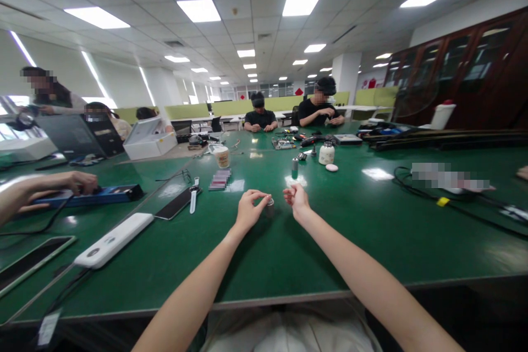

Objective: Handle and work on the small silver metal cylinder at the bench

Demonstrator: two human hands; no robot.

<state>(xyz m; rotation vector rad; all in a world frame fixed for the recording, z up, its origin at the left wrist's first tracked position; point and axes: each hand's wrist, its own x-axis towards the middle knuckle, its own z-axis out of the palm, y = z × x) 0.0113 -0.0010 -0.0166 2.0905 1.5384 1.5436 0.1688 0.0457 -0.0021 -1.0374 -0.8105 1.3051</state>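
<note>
- At twelve o'clock from the right hand (297,202), one silver cylinder (295,168) stands upright on the green desk (264,264), apart from the fingers.
- Left hand (250,210): grip nearly closed, thumb and forefinger pinching the top of a second, darker cylinder (270,209); two cylinders altogether.
- Right hand: fingers curled inward; whether the grip is fully closed or holds anything, I cannot tell.
- One o'clock from it: one white bottle (326,154), one pink lid (331,167).
- Eleven o'clock from the left hand: one paper cup (223,158).
</note>
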